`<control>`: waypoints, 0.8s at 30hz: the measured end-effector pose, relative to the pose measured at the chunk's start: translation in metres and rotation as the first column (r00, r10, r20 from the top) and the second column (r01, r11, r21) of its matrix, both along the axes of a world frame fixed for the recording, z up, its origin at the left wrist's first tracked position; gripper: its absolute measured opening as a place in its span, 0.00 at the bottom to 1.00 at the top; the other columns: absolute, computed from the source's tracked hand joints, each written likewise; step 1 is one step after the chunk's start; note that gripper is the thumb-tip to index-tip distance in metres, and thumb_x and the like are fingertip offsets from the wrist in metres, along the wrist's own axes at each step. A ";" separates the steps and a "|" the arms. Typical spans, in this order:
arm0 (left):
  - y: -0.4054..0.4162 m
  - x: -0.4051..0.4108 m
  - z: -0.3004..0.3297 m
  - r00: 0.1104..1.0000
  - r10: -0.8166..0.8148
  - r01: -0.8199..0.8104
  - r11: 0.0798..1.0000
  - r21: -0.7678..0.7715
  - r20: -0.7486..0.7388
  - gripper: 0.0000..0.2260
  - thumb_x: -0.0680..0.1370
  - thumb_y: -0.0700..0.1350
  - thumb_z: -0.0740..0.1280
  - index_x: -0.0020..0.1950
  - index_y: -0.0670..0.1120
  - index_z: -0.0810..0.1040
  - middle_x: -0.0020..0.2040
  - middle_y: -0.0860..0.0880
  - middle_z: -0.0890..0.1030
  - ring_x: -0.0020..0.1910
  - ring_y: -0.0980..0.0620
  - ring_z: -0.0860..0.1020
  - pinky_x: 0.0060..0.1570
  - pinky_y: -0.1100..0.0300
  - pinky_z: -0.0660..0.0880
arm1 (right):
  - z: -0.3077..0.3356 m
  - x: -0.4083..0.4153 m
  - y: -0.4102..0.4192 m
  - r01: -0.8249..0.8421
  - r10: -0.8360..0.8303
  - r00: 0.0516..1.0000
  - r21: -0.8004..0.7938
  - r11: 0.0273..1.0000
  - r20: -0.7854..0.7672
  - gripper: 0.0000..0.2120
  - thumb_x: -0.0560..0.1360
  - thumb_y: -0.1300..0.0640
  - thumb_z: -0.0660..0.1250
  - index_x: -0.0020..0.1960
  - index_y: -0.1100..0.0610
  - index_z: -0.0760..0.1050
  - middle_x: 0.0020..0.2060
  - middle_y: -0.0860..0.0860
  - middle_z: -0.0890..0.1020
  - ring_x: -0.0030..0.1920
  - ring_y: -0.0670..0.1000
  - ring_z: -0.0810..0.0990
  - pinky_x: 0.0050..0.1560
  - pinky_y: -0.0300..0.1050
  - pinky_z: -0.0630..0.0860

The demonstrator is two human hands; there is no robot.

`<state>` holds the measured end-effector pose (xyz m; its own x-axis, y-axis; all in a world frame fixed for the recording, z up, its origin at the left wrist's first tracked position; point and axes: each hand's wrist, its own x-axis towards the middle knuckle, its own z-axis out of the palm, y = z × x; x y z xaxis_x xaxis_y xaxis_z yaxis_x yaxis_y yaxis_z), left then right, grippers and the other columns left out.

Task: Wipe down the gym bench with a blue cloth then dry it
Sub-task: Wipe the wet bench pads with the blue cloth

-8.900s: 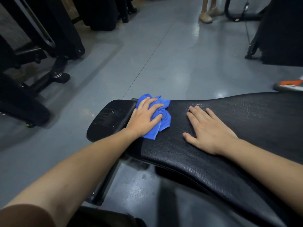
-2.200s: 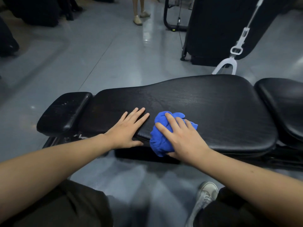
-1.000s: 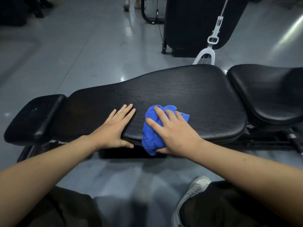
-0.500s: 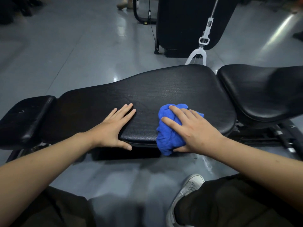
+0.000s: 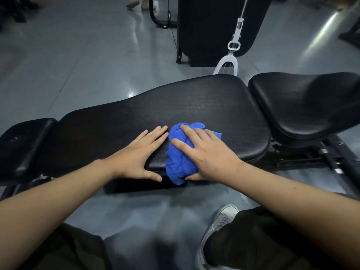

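Blue cloth [image 5: 182,158] bunched on bench [image 5: 204,106] near edge, right hand [image 5: 210,154] gripping it; left hand [image 5: 140,158] flat, released, alongside.

No readable text, label, brand, number or sign is found anywhere in the head view.
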<state>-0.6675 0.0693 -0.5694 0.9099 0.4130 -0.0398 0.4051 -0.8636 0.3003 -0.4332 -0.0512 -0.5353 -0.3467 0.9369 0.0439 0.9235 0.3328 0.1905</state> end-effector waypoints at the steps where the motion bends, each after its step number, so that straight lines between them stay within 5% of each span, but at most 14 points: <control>1: -0.001 0.004 0.001 1.000 -0.017 0.017 1.000 -0.010 0.010 0.55 0.70 0.73 0.68 0.82 0.49 0.39 0.82 0.54 0.36 0.80 0.56 0.35 0.80 0.47 0.41 | 0.001 0.005 -0.003 -0.002 0.002 1.000 0.004 1.000 -0.001 0.52 0.59 0.34 0.78 0.74 0.53 0.61 0.74 0.65 0.65 0.61 0.66 0.73 0.60 0.64 0.72; 13: -0.002 0.045 0.008 0.991 -0.126 0.126 0.992 -0.009 0.041 0.52 0.71 0.76 0.62 0.82 0.52 0.40 0.81 0.56 0.35 0.79 0.57 0.35 0.79 0.50 0.38 | 0.023 0.091 -0.045 0.087 -0.087 0.996 0.053 0.995 -0.004 0.53 0.57 0.33 0.80 0.74 0.54 0.64 0.72 0.64 0.67 0.63 0.65 0.74 0.62 0.61 0.74; 24: 0.002 0.046 0.007 0.988 -0.123 0.126 0.992 -0.028 0.090 0.40 0.77 0.72 0.54 0.82 0.55 0.43 0.82 0.59 0.38 0.80 0.60 0.37 0.79 0.53 0.39 | 0.034 0.118 -0.044 0.097 -0.098 0.980 -0.011 0.995 -0.171 0.54 0.60 0.22 0.71 0.76 0.52 0.65 0.76 0.60 0.63 0.71 0.61 0.68 0.70 0.57 0.68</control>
